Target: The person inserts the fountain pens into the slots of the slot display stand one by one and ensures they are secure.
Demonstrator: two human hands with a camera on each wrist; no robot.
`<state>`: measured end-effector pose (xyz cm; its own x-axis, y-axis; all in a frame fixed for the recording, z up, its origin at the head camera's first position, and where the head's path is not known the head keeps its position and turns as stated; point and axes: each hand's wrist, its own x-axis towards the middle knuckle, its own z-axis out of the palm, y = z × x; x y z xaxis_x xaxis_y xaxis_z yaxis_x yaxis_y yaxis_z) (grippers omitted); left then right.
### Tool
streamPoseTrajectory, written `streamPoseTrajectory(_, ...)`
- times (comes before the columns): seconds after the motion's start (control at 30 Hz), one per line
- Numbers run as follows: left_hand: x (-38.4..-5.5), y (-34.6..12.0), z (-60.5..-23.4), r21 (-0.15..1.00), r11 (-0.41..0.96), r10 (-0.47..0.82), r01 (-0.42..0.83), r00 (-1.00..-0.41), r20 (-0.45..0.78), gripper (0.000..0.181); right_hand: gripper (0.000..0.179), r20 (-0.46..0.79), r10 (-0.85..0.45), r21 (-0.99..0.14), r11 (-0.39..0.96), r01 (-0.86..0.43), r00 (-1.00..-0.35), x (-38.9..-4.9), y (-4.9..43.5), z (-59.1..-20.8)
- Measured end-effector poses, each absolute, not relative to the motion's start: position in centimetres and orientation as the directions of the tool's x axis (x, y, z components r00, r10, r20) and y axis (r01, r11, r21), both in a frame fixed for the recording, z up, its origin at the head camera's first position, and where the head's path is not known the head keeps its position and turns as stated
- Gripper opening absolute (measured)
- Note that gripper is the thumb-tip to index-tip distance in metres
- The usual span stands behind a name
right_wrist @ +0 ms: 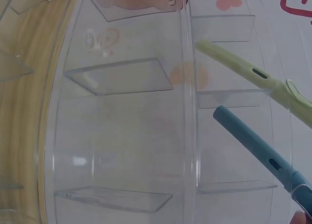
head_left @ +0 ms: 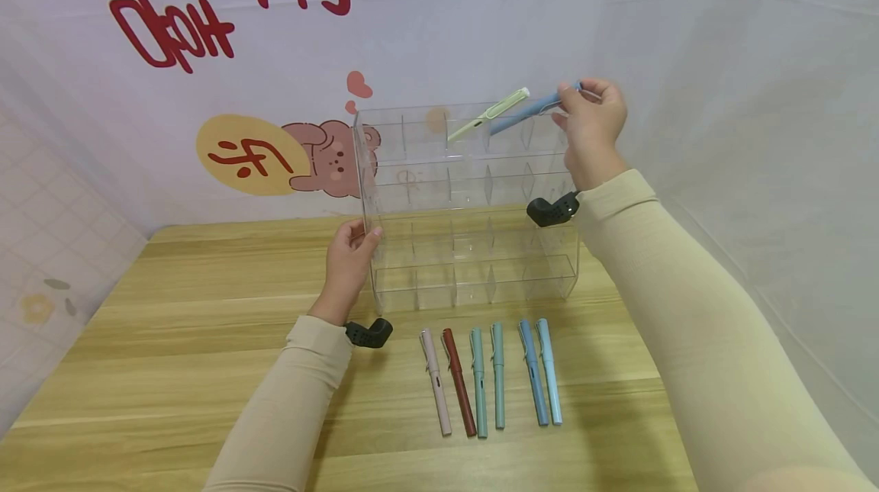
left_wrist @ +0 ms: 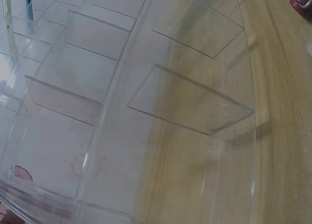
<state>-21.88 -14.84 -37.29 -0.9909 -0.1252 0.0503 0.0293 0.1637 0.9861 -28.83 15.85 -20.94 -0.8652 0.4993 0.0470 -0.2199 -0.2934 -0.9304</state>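
Observation:
A clear plastic rack [head_left: 474,267], divided into small compartments, stands upright on the table. My left hand [head_left: 349,262] grips its left side edge, thumb at the front. At the top right, my right hand [head_left: 594,122] pinches a blue pen [head_left: 527,113] by its clip end. The pen slants down to the left, its lower end at a top-row compartment; the right wrist view shows this blue pen [right_wrist: 251,142] beside a divider. A light green pen [head_left: 486,117] leans in the neighbouring top-row compartment to the left, its white-tipped end sticking out above the rack.
In front of the rack, several pens lie on the wooden table [head_left: 226,309]: a pink pen [head_left: 436,385], a dark red pen [head_left: 460,385], two green pens [head_left: 479,385], a blue pen [head_left: 534,377] and a light blue pen [head_left: 550,377]. A printed cloth [head_left: 673,65] hangs behind.

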Motion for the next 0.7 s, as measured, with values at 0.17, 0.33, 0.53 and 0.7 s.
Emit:
streamPoseTrajectory(0.17, -21.92, -14.84, -37.30, 0.987, 0.158, -0.125, 0.027, -0.991, 0.048, 0.046, 0.023, 0.062, 0.490, -0.938, -0.268, -0.218, -0.869, -28.88, 15.82, -21.12)
streamPoseTrajectory(0.33, -22.00, -14.83, -37.27, 0.989, 0.148, -0.119, 0.027, -0.992, 0.045, 0.047, 0.025, 0.059, 0.485, -0.943, -0.260, -0.209, -0.872, -28.88, 15.80, -21.15)
streamPoseTrajectory(0.53, -21.96, -14.82, -37.26, 0.988, 0.155, -0.124, 0.025, -0.991, 0.045, 0.047, 0.027, 0.049, 0.473, -0.948, -0.256, -0.191, -0.879, -28.79, 15.76, -21.08)
streamPoseTrajectory(0.7, -21.88, -14.80, -37.24, 0.986, 0.163, -0.128, 0.025, -0.991, 0.046, 0.046, 0.036, 0.036, 0.459, -0.953, -0.252, -0.169, -0.888, -28.70, 15.80, -20.98)
